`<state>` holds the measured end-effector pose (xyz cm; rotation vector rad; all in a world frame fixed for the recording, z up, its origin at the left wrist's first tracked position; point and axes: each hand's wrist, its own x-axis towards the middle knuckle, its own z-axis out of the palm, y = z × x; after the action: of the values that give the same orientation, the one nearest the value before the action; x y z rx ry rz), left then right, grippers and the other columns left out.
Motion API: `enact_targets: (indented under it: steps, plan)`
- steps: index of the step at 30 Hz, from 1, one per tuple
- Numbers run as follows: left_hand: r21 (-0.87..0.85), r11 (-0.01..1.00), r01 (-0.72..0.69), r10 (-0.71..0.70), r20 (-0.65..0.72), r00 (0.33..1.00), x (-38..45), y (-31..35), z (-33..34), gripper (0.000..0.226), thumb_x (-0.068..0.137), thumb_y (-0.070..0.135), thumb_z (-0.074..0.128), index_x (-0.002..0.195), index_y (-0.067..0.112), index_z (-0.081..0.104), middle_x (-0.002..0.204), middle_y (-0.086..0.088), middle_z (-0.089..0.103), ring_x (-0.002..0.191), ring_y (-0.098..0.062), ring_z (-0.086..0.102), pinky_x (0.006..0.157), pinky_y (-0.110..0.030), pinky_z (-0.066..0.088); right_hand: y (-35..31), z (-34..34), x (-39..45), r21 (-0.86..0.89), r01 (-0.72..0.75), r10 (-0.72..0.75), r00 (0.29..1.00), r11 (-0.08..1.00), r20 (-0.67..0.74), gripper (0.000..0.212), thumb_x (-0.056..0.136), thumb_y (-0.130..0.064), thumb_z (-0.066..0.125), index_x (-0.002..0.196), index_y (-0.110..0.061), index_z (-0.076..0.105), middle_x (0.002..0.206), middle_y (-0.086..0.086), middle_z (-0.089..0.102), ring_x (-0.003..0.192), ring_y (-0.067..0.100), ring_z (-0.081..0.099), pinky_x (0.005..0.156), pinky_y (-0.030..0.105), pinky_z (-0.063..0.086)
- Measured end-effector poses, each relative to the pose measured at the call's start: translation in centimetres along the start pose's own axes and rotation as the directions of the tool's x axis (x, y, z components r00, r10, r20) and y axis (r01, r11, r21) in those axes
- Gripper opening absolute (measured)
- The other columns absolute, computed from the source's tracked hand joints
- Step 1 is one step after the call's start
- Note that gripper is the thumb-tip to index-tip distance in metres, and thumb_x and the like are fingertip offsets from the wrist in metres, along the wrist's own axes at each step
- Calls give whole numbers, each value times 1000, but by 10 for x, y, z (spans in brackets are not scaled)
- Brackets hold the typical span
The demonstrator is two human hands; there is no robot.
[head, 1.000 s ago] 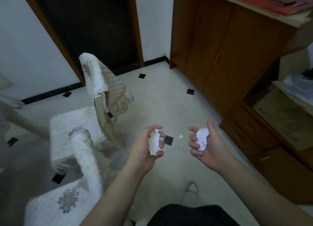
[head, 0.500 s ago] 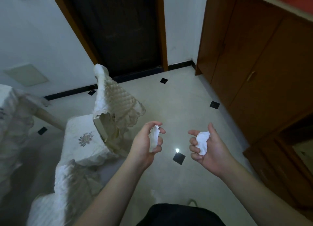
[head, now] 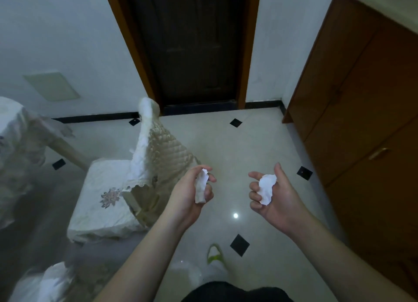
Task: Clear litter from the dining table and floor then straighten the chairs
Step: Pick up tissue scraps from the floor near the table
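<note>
Crumpled white paper wads (head: 202, 189), curled hands (head: 274, 194)

Covered chair (head: 117, 188) left of centre; door (head: 192, 46) top centre behind it; cabinet (head: 362, 102) along right edge; hands lower centre, tissue wad (head: 202, 189) left, paper wad (head: 267, 188) right.

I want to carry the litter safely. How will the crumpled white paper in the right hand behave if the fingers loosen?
The crumpled paper looks light and soft: the right hand holds it with loosely curled fingers. Its creased, irregular shape suggests it would probably drop and settle, not roll far. It seems unlikely to break.
</note>
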<state>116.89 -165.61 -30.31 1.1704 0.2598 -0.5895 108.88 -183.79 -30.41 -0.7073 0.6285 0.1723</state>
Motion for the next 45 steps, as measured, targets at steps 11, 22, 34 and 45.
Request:
enact_targets:
  steps: [11, 22, 34, 45]
  plan:
    - [-57, 998, -17, 19, 41, 999, 132, 90, 16, 15, 94, 21, 52, 105, 16, 60, 75, 0, 51, 44, -10, 35, 43, -19, 7, -96, 56, 119, -5, 24, -24, 999, 1000, 42, 65, 91, -66, 28, 106, -10, 56, 65, 5, 45, 47, 14, 36, 43, 23, 30]
    - [-134, 991, 1, -5, -28, 1000, 263, 110, 88, 19, 96, 23, 47, 107, 15, 61, 80, -3, 51, 46, -11, 35, 37, -18, 13, -205, 51, 240, -30, -37, 39, 996, 999, 76, 65, 91, -66, 30, 106, -9, 57, 66, 5, 45, 48, 13, 37, 44, 24, 30]
    - [-198, 975, -101, 64, -185, 981, 353, 162, 142, 19, 93, 23, 49, 104, 14, 62, 79, -3, 55, 46, -11, 36, 35, -17, 16, -318, 95, 353, -161, -132, 163, 967, 978, 196, 63, 90, -66, 32, 108, -11, 56, 67, 4, 44, 51, 13, 34, 46, 24, 25]
    - [-325, 896, -301, 169, -377, 911, 424, 231, 69, 21, 83, 22, 56, 101, 13, 63, 79, -3, 54, 50, -12, 32, 41, -20, 9, -322, 204, 473, -386, -218, 328, 911, 896, 249, 66, 92, -66, 31, 108, -8, 60, 65, 5, 47, 50, 13, 37, 46, 25, 27]
